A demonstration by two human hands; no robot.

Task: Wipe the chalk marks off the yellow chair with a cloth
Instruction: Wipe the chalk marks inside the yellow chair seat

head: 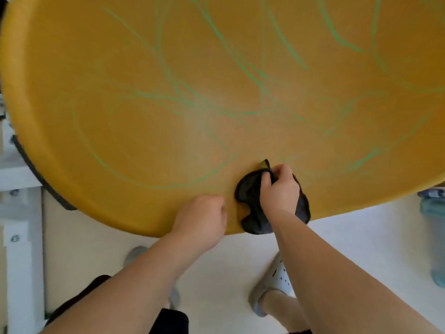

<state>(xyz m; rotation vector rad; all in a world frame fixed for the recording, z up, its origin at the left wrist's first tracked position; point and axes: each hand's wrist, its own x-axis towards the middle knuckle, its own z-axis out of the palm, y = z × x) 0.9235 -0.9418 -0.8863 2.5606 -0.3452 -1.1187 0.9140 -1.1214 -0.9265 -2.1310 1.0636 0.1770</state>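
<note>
- Pale, smooth floor fills the lower part of our view; a white frame with bolts stands at the left edge.
- We look down on the yellow chair, a broad, curved, matte shell with a rounded rim that fills most of the frame.
- Green chalk marks, thin looping lines, cross nearly the whole shell; some are faint and smeared near the centre.
- Our right hand is closed on a dark, crumpled cloth, pressing it against the shell near the front rim.
- Our left hand, curled into a loose fist and holding nothing, rests on the rim just beside the cloth.
- At the right edge we see a translucent bluish container; we cannot tell what is in it.
- Below, a white perforated shoe stands on the floor.
</note>
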